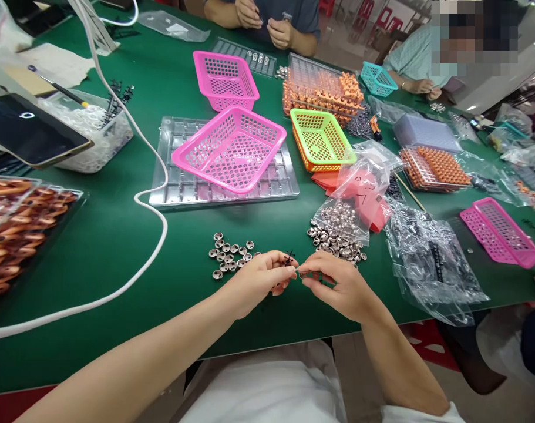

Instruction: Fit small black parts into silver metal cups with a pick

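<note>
My left hand (262, 275) is closed around a small black branched plastic piece (289, 257), whose tips stick up above the fingers. My right hand (340, 285) pinches a small metal ring-like cap (303, 274) between thumb and fingers. The fingertips of both hands nearly meet above the green table, and the exact contact between the two parts is too small to make out. Loose round metal caps (229, 257) lie scattered just beyond my left hand. Behind my right hand is a denser heap of similar caps (333, 242), partly spilling from a clear plastic bag (359, 182).
A pink basket (192, 157) rests on a metal tray (161, 200). Further right stand a green basket (300, 138) and stacked orange parts (293, 97). A white cable (165, 226) crosses the left side near a phone (29, 132). Co-workers' hands (280, 33) are across the table.
</note>
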Demonstrator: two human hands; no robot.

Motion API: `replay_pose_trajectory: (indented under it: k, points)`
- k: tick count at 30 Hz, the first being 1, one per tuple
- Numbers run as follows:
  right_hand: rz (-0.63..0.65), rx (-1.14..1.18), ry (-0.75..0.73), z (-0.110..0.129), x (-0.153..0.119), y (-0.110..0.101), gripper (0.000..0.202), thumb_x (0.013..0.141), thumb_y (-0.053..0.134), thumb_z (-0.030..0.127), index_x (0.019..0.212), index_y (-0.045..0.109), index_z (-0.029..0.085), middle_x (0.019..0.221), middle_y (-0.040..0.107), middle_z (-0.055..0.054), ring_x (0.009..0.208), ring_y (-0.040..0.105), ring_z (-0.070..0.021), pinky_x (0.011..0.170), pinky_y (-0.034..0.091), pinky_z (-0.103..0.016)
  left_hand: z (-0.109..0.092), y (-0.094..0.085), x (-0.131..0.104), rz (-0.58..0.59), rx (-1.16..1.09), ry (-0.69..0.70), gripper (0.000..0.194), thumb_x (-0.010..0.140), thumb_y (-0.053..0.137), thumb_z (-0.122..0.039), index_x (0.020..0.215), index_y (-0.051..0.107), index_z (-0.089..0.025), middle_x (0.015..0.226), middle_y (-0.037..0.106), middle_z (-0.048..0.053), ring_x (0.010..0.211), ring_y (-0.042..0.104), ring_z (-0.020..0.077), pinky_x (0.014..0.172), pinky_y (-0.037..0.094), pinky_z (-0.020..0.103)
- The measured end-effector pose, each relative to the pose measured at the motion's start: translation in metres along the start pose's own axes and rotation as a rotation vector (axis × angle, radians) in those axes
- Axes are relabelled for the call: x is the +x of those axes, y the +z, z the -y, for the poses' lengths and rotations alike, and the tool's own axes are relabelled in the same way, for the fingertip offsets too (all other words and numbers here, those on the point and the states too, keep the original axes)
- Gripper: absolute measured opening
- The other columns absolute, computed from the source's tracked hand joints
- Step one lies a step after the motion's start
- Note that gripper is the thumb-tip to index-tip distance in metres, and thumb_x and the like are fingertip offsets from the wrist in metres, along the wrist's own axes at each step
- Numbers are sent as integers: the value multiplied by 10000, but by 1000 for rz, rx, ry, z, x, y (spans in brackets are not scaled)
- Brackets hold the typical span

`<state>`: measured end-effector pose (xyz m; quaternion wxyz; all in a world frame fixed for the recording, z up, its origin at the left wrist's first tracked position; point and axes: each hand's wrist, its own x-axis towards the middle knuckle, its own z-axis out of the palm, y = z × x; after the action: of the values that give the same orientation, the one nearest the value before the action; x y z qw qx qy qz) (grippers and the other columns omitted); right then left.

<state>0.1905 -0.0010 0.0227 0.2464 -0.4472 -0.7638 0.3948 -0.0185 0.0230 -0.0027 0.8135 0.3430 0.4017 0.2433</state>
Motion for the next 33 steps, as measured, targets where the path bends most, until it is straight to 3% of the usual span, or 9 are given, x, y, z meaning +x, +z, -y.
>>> replay_pose_trajectory:
  k: [3,8,16,22,25,28,31,33]
  points:
    - [-28,22,81,1,-7,1,188,933,580,188,1098,653,241,989,684,-27,807,617,-127,679,502,-227,5,5,-1,46,-17,-26,350,741,776,-382,910,623,-116,698,539,-26,576,441,80,548,304,236]
    - [-54,36,194,0,-15,4,113,908,615,211,1017,641,232,894,691,0,737,611,-124,659,494,-227,8,11,0,2,44,-6,411,710,803,-410,946,654,-108,715,572,-22,560,454,82,531,334,239]
    - [-46,54,50,-4,-11,3,198,926,575,167,1056,706,239,920,704,-32,815,645,-147,694,508,-258,11,16,-2,-26,25,-12,364,677,830,-394,834,612,-148,608,535,-56,520,441,81,492,329,221]
    - [-69,127,232,2,-12,8,99,899,659,271,988,690,240,887,706,-8,709,610,-128,620,497,-230,11,16,-2,-54,-4,-34,359,667,832,-393,821,639,-131,639,563,-29,516,443,76,476,307,218]
    - [-213,204,283,3,-17,14,118,901,676,337,962,693,237,835,684,-7,678,593,-129,582,483,-232,10,15,-2,-71,-28,-39,329,671,826,-370,800,636,-135,629,554,-32,511,438,70,470,289,213]
    - [-512,373,219,1,-24,18,178,962,592,359,930,714,234,828,671,-25,632,570,-126,541,460,-251,9,14,-2,-85,-53,-39,303,678,820,-343,798,636,-134,654,567,-20,525,443,72,472,274,214]
    - [-706,509,46,-3,-29,19,334,1009,483,419,879,735,243,945,668,-74,871,635,-200,690,525,-335,10,13,-2,-96,-67,-38,309,695,814,-330,880,667,-130,690,576,-12,534,439,72,485,271,221]
    - [-772,531,14,-6,-31,21,401,1011,443,498,883,739,259,988,645,-84,994,620,-229,759,534,-377,11,13,-2,-95,-65,-34,334,710,811,-329,951,693,-130,688,568,-15,533,428,72,496,275,229]
